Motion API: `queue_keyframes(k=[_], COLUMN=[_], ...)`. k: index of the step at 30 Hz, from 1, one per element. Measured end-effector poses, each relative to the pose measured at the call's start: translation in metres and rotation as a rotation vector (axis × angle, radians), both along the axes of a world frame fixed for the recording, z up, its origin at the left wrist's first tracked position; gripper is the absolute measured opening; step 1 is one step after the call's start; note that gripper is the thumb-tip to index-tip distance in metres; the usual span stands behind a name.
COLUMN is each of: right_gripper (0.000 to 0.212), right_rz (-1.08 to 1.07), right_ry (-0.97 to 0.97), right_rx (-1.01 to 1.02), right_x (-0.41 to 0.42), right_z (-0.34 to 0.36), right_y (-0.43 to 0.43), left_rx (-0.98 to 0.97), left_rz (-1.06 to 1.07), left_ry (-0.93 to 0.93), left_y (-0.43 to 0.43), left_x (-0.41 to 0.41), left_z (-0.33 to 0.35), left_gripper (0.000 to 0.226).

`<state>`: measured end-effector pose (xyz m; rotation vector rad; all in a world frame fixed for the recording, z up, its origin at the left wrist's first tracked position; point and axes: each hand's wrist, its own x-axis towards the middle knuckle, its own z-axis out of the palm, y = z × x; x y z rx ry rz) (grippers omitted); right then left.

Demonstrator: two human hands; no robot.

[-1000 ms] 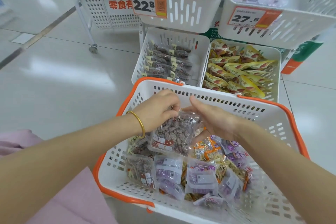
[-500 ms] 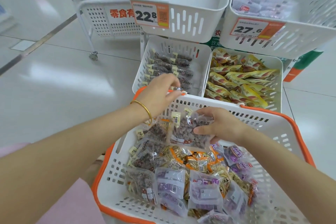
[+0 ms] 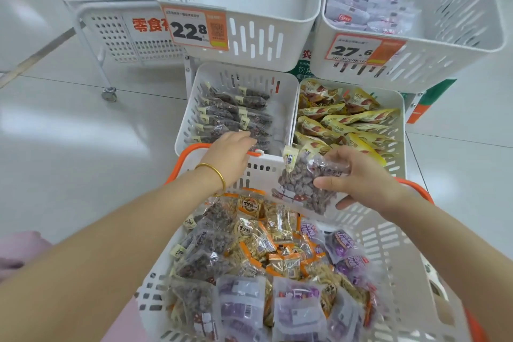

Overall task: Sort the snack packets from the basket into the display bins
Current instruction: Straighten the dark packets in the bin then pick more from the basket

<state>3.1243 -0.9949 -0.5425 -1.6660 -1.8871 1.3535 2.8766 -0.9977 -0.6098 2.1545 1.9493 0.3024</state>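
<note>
Head cam, L hand [image 3: 231, 153] reached bin [image 3: 281, 108], R hand [image 3: 358, 175] raised pkt [image 3: 302, 186]

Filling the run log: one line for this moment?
left hand: over front of lower-left bin, grip unclear | right hand: holds dark snack packet above basket | stage: not yet binned

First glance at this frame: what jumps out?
The right hand holds a clear packet of dark snacks above the far rim of the basket, which is heaped with mixed packets. The left hand is at the near edge of the lower left bin of similar dark packets, beside yellow packets.
</note>
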Motion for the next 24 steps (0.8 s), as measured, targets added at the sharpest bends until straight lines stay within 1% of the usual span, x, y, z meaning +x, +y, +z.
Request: queue_keyframes(k=[2, 3, 4, 6, 7, 8, 10, 13, 15, 18, 19, 21, 22, 24], right_gripper=[0.045, 0.044, 0.042, 0.042, 0.042, 0.042, 0.042, 0.050, 0.057, 0.061, 0.062, 0.063, 0.064, 0.061], right_rz=[-0.012, -0.020, -0.027, -0.041, -0.053, -0.061, -0.056, -0.014, 0.005, 0.030, 0.044, 0.061, 0.064, 0.079], right_ry=[0.048, 0.076, 0.105, 0.161, 0.189, 0.213, 0.231, 0.233, 0.235, 0.196, 0.181, 0.160, 0.170, 0.216], right_rx=[0.038, 0.054, 0.068, 0.086, 0.091, 0.100, 0.135, 0.156, 0.150, 0.221, 0.264, 0.308, 0.290, 0.231], right_x=[-0.002, -0.004, -0.008, -0.017, -0.023, -0.029, -0.041, -0.060, -0.073, -0.092, -0.099, -0.110, -0.113, -0.117], right_z=[0.004, 0.006, 0.007, 0.008, 0.008, 0.009, 0.010, 0.007, 0.002, -0.004, -0.005, -0.010, -0.012, -0.017], right_y=[0.007, 0.010, 0.014, 0.022, 0.026, 0.030, 0.039, 0.053, 0.062, 0.074, 0.077, 0.084, 0.089, 0.097], left_rx=[0.062, 0.073, 0.052, -0.080, -0.138, -0.174, -0.176, -0.083, -0.015, 0.104, 0.127, 0.136, 0.142, 0.150], left_rz=[0.053, 0.083, 0.108, 0.115, 0.100, 0.084, 0.074, 0.113, 0.148, 0.231, 0.226, 0.188, 0.185, 0.192], left_ry=[-0.127, -0.227, -0.363, -0.678, -0.780, -0.804, -0.769, -0.797, -0.746, -0.569, -0.578, -0.662, -0.676, -0.644], left_y=[0.001, 0.001, -0.001, -0.006, -0.008, -0.009, -0.005, 0.009, 0.017, 0.029, 0.033, 0.041, 0.045, 0.053], left_x=[0.001, 0.002, 0.004, 0.008, 0.010, 0.011, 0.011, 0.002, -0.007, -0.023, -0.028, -0.037, -0.042, -0.054], left_z=[0.009, 0.015, 0.021, 0.035, 0.041, 0.043, 0.043, 0.038, 0.038, 0.042, 0.042, 0.041, 0.040, 0.038], left_gripper=[0.037, 0.035, 0.034, 0.038, 0.043, 0.049, 0.063, 0.067, 0.066, 0.056, 0.052, 0.045, 0.045, 0.046])
